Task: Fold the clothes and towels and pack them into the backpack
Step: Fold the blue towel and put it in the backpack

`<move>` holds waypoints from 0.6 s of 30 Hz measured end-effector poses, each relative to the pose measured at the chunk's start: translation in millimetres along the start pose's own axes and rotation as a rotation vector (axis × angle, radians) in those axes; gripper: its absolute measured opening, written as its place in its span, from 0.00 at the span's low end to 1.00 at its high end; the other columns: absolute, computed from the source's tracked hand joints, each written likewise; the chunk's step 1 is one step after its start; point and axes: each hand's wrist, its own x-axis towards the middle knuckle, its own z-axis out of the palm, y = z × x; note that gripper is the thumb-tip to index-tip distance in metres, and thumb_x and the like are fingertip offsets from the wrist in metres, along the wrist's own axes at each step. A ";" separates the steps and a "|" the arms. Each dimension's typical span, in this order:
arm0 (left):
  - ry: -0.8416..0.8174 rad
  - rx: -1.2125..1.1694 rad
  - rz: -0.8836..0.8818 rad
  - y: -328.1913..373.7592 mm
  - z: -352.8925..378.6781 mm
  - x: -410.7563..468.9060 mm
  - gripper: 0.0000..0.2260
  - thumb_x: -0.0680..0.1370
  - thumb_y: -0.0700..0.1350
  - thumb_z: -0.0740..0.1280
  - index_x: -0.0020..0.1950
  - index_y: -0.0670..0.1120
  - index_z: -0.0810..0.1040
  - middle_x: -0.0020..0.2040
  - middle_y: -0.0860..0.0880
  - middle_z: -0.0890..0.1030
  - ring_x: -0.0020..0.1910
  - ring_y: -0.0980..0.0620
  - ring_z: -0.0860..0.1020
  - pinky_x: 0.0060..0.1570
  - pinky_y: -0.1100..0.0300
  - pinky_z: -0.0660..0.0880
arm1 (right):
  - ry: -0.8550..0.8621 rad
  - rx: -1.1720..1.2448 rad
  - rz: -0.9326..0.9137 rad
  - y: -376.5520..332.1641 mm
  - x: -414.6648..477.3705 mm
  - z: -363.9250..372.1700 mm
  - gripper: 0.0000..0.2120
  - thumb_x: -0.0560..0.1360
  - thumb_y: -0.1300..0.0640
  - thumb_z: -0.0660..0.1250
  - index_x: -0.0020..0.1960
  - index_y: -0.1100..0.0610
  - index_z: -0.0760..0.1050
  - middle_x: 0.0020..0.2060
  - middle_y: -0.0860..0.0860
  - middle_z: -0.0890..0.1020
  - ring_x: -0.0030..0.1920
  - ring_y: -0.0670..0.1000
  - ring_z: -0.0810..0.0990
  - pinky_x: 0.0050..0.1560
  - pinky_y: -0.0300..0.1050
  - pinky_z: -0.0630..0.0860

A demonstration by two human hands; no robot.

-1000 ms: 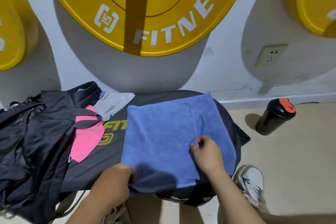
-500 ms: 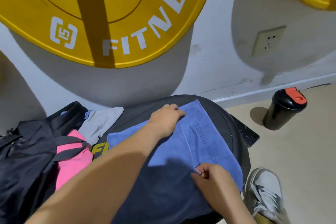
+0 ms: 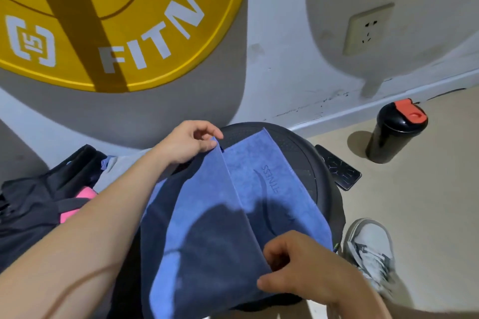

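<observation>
The left hand (image 3: pixel 189 142) and right hand (image 3: pixel 298 267) each pinch the plush blue towel (image 3: pixel 259 189).

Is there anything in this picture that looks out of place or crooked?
A dark phone sticks out at the right edge of the round black platform, easy to knock. The blue towel lies slanted only because it is mid-fold.

backpack (image 3: pixel 31 204) blocks left, open floor (image 3: pixel 420 215) right
</observation>
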 end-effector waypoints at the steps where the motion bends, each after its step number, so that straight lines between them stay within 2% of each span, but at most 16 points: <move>1: -0.013 0.008 0.013 8.8 -2.4 0.6 0.09 0.75 0.32 0.69 0.45 0.46 0.81 0.37 0.46 0.75 0.36 0.54 0.72 0.42 0.63 0.69 | -0.023 0.053 -0.002 -0.3 -4.8 -3.7 0.10 0.68 0.54 0.72 0.36 0.58 0.73 0.28 0.46 0.72 0.30 0.43 0.68 0.34 0.36 0.66; 3: 0.000 0.088 0.044 28.5 -2.2 9.3 0.07 0.74 0.35 0.71 0.44 0.48 0.82 0.35 0.50 0.79 0.33 0.59 0.74 0.39 0.70 0.70 | -0.026 0.181 0.021 4.6 -10.7 -6.4 0.08 0.69 0.57 0.71 0.41 0.59 0.73 0.29 0.47 0.73 0.31 0.44 0.69 0.36 0.37 0.67; 5: 0.057 0.181 0.073 45.7 7.7 25.0 0.05 0.73 0.39 0.73 0.42 0.49 0.83 0.33 0.54 0.80 0.29 0.64 0.74 0.35 0.74 0.70 | 0.127 0.210 0.083 18.3 -9.6 -5.6 0.06 0.70 0.58 0.69 0.41 0.59 0.74 0.27 0.46 0.72 0.29 0.44 0.69 0.34 0.36 0.68; 9: 0.042 0.258 0.073 45.3 48.8 55.0 0.06 0.73 0.39 0.72 0.40 0.49 0.80 0.34 0.50 0.78 0.34 0.55 0.73 0.37 0.64 0.70 | 0.567 0.073 0.218 46.3 0.7 -5.7 0.07 0.66 0.58 0.68 0.33 0.59 0.72 0.22 0.49 0.65 0.27 0.48 0.62 0.31 0.44 0.63; 13: 0.054 0.282 0.051 28.1 79.0 70.3 0.07 0.76 0.40 0.67 0.39 0.51 0.76 0.32 0.53 0.75 0.32 0.54 0.71 0.38 0.61 0.69 | 0.743 0.184 0.337 44.9 5.4 -0.4 0.11 0.65 0.55 0.67 0.26 0.51 0.69 0.20 0.46 0.68 0.27 0.49 0.66 0.31 0.44 0.65; 15: 0.097 0.320 0.047 25.7 84.0 73.0 0.05 0.77 0.42 0.66 0.42 0.50 0.76 0.32 0.55 0.75 0.32 0.55 0.71 0.36 0.61 0.68 | 0.818 0.216 0.368 46.1 8.0 0.7 0.13 0.66 0.54 0.66 0.26 0.53 0.67 0.20 0.46 0.69 0.28 0.50 0.67 0.32 0.44 0.67; 18: 0.139 0.355 0.041 24.8 88.7 73.9 0.03 0.78 0.44 0.66 0.44 0.50 0.76 0.35 0.55 0.75 0.36 0.54 0.72 0.39 0.61 0.67 | 0.891 0.158 0.369 50.2 11.6 1.7 0.12 0.69 0.55 0.66 0.29 0.55 0.67 0.25 0.49 0.72 0.31 0.51 0.69 0.34 0.46 0.68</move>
